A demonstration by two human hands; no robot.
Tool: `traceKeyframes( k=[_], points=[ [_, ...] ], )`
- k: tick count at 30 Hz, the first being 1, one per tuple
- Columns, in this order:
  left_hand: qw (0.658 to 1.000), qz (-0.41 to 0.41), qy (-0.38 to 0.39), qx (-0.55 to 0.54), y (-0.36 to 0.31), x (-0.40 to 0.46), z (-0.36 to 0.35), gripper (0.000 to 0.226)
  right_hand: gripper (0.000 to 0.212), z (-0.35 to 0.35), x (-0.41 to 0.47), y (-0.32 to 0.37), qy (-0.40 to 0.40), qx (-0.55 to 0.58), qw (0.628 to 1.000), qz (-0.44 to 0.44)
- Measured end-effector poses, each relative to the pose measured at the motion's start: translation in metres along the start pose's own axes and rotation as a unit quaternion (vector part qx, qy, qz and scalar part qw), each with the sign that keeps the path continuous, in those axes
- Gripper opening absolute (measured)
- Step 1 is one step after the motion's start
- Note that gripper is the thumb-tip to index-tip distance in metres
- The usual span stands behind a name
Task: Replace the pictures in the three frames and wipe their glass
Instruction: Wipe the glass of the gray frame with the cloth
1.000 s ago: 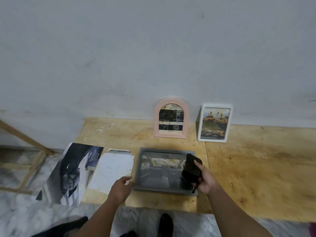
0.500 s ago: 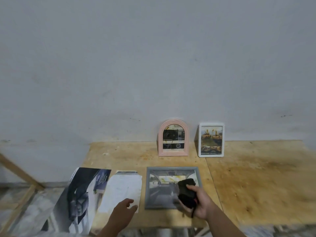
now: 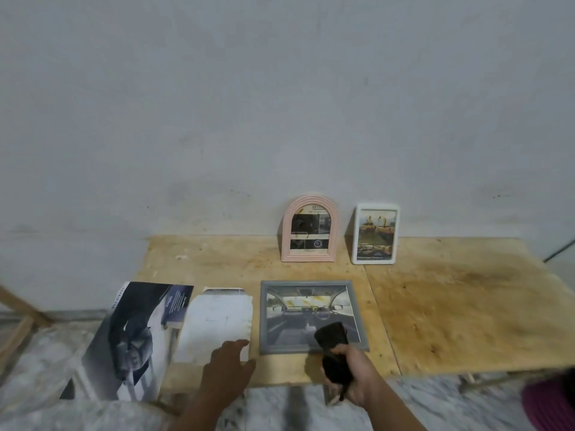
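Observation:
A grey square frame [image 3: 311,315] with a car-interior picture lies flat near the plywood table's front edge. My right hand [image 3: 357,381] grips a black cloth [image 3: 331,337] whose tip lies on the frame's lower right corner. My left hand [image 3: 228,365] hovers with relaxed fingers over the lower edge of a white sheet [image 3: 216,325], left of the frame. A pink arched frame [image 3: 309,228] and a white rectangular frame [image 3: 375,234] stand upright against the wall, each with a picture inside.
A large dark car poster [image 3: 130,340] hangs over the plywood table's [image 3: 466,306] left front corner. A wooden stand [image 3: 18,321] is at the far left. Marble floor shows below the table edge, and something magenta [image 3: 550,399] sits at the lower right.
My right hand has drawn the black cloth down the grey frame's glass toward its front edge. My left hand has come off the frame's left side. The camera has tilted up and pulled back.

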State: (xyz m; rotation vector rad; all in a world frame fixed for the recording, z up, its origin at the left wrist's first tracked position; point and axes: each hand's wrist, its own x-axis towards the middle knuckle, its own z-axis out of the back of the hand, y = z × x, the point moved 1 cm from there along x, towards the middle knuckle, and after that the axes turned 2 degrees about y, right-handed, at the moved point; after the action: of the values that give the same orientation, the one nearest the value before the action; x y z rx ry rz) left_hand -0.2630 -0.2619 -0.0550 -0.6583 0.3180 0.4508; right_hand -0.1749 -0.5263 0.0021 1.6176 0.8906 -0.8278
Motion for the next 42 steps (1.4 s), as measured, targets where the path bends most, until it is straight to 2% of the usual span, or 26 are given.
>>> traceKeyframes(
  k=[2, 6, 9, 12, 16, 21, 24, 26, 30, 36, 40, 42],
  points=[
    [0.998, -0.022, -0.021, 0.053, 0.001, 0.007, -0.013, 0.064, 0.019, 0.004, 0.017, -0.009, -0.007, -0.059, 0.998, 0.023],
    [0.986, -0.079, -0.004, 0.148, 0.015, 0.025, -0.049, 0.078, 0.044, 0.006, 0.048, -0.027, -0.041, -0.168, 0.984, 0.051],
    [0.977, -0.132, -0.007, 0.168, 0.009, 0.047, -0.063, 0.088, 0.05, -0.001, 0.067, -0.017, -0.054, -0.332, 0.929, 0.156],
    [0.972, -0.165, -0.02, 0.166, -0.002, 0.082, -0.062, 0.103, 0.051, -0.017, 0.087, 0.019, -0.03, -0.475, 0.844, 0.248],
    [0.967, -0.164, -0.021, 0.194, -0.009, 0.116, -0.059, 0.119, 0.041, -0.048, 0.123, 0.08, -0.045, -0.653, 0.674, 0.343],
    [0.963, -0.168, -0.016, 0.208, -0.004, 0.125, -0.072, 0.138, 0.045, -0.085, 0.166, 0.11, -0.024, -0.746, 0.515, 0.421],
    [0.96, -0.177, -0.035, 0.216, -0.002, 0.126, -0.077, 0.139, 0.046, -0.097, 0.185, 0.102, -0.028, -0.776, 0.437, 0.454],
    [0.96, -0.176, -0.036, 0.213, -0.002, 0.127, -0.078, 0.14, 0.048, -0.093, 0.197, 0.086, -0.023, -0.801, 0.397, 0.448],
    [0.962, -0.182, -0.051, 0.196, 0.0, 0.128, -0.078, 0.139, 0.048, -0.078, 0.207, 0.064, -0.041, -0.79, 0.388, 0.473],
    [0.96, -0.196, -0.084, 0.182, 0.003, 0.129, -0.082, 0.136, 0.041, -0.057, 0.198, 0.037, -0.039, -0.78, 0.347, 0.519],
    [0.956, -0.208, -0.103, 0.179, 0.004, 0.128, -0.082, 0.134, 0.039, -0.043, 0.183, 0.026, 0.034, -0.776, 0.336, 0.533],
    [0.956, -0.208, -0.104, 0.179, 0.004, 0.128, -0.082, 0.134, 0.039, -0.041, 0.173, 0.029, 0.094, -0.777, 0.358, 0.508]
  ],
)
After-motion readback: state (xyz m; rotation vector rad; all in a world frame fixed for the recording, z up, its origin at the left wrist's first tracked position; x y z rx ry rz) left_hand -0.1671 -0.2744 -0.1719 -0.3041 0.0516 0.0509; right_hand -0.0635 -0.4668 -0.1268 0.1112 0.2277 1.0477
